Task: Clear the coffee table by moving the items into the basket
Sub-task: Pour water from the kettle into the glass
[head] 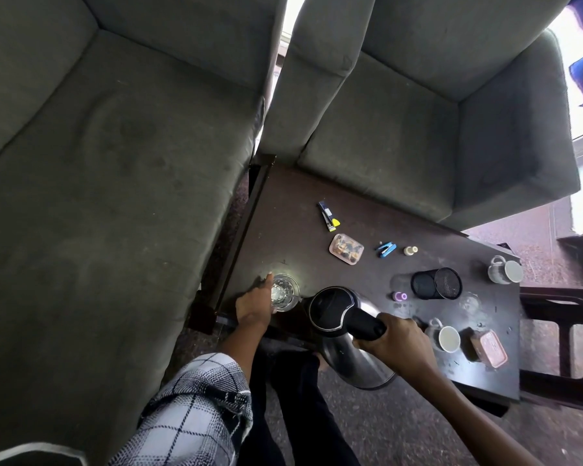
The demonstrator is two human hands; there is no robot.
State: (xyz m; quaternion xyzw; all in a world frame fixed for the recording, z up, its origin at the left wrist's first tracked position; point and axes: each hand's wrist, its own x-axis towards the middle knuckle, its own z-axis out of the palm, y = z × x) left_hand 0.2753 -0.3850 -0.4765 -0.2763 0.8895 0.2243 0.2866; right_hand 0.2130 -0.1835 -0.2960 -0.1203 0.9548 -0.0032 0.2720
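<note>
Holding what, at present? the supervisor asks.

My right hand [394, 344] is closed round the black handle of the stainless-steel electric kettle [347, 334], I answer. The kettle is tilted at the near edge of the dark wooden coffee table [283, 210]; I cannot tell whether its base rests on the top. My left hand [253, 306] lies against the left side of the clear glass tumbler [285, 292], which stands near the table's near left corner. The fingers are extended, with no closed grip seen.

Progress?

Early, in my judgement. The basket is out of view, so I can confirm nothing as deposited. Outstanding on the table:
- blue-and-black stapler with a yellow tab [329, 218]
- clear plastic tub of small bits [346, 248]
- small blue stapler [386, 249]
- small cream bottle [410, 250]
- black mesh pen cup [436, 283], lying on its side
- small purple object [400, 296]
- far grey mug [505, 270]
- near grey mug [443, 336]
- pink-lidded box [488, 348]

Obstructions?

Two grey sofas [115, 163] crowd the table's far and left sides. A dark stool [559, 331] stands just beside its right end. The near grey mug sits just beside my right hand, and I judge it liable to be knocked when the kettle comes away.
</note>
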